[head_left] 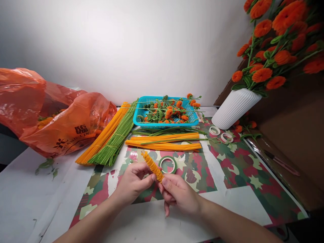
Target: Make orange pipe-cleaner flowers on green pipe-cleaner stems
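Note:
A yellow-orange pipe cleaner coil (152, 165), wound in tight loops along a thin stick, slants up and to the left above the middle of the table. My right hand (182, 195) pinches its lower end between thumb and fingers. Beside it my left hand (134, 182) is closed, its thumb tip against the coil's lower half and its other fingers partly hidden behind. Just beyond the coil lies a roll of green tape (175, 165). Loose orange pipe cleaners (164, 145) and dark green ones (167, 131) lie farther back.
Behind stands a blue basket (135, 116) of orange pipe cleaner flowers. Orange (103, 135) and green bundles (113, 138) lie left of it, next to an orange plastic bag (71, 128). At right are a white vase (235, 108) of flowers, white tape rolls (214, 131) and a pink cutter (283, 165).

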Demonstrator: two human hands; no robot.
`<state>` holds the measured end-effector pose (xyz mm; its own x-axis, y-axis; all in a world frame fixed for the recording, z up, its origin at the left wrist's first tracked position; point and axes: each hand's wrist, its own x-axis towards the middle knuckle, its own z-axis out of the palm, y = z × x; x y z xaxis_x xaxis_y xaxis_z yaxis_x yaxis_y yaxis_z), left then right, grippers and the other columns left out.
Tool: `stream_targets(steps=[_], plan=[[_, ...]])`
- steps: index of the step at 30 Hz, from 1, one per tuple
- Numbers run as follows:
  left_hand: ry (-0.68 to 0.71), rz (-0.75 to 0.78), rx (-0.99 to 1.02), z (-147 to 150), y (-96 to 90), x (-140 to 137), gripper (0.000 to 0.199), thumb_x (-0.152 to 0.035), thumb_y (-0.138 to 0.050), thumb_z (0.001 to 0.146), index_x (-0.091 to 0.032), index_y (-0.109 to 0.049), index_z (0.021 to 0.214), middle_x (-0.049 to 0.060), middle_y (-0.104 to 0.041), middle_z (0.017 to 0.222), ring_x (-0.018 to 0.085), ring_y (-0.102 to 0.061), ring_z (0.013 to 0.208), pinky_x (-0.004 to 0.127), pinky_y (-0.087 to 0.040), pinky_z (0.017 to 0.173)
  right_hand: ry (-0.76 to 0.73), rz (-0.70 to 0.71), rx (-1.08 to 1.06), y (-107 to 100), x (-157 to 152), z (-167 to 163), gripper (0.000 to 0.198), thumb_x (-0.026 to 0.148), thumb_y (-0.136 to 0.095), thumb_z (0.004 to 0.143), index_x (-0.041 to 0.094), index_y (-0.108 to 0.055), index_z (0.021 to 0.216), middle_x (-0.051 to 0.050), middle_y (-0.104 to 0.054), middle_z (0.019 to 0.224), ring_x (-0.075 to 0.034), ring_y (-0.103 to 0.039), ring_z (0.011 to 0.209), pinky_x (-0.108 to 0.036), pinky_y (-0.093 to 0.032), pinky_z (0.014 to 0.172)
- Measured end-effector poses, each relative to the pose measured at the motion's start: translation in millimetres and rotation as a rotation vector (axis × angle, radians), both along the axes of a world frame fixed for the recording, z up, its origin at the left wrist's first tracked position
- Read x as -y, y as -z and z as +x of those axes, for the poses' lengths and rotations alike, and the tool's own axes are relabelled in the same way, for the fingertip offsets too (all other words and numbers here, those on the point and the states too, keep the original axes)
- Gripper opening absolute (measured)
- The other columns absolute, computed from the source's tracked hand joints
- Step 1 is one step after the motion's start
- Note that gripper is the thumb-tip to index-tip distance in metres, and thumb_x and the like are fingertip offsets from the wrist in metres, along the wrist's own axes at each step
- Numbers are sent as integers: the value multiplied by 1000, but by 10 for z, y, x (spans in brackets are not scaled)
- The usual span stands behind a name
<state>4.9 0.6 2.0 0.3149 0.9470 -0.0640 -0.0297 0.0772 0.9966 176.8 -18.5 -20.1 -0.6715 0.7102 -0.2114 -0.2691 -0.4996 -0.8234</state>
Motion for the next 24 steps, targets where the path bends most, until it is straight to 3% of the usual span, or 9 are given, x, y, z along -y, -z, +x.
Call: stream_targets(steps=[6, 12, 24], plan=[[-26, 33, -12, 23, -27, -1, 11, -25, -70, 73, -16, -74, 68, 1, -65, 58, 13, -54, 53, 22, -45, 54, 2, 1, -25, 44, -13, -3, 45, 61, -55, 84, 17, -48, 75, 14, -27, 46, -2, -21, 38, -18, -51, 43], [-38, -90, 87, 49, 28, 13, 19, -31, -73, 71, -14, -72, 80, 3, -70, 67, 17, -63, 61, 26, -51, 62, 39, 22, 9, 44, -21, -7, 43, 57, -60, 82, 17, -48, 75, 14, -31, 44, -2, -24, 37, -18, -50, 43], [-73, -133, 118, 86, 13, 25, 17, -31, -74, 72, -14, -69, 73, 1, -67, 69, 13, -60, 64, 21, -50, 60, 137, 173, 147, 14, -8, 2, 32, 47, -57, 87, 17, -52, 80, 11, -31, 51, -4, -30, 44, -18, -50, 47]])
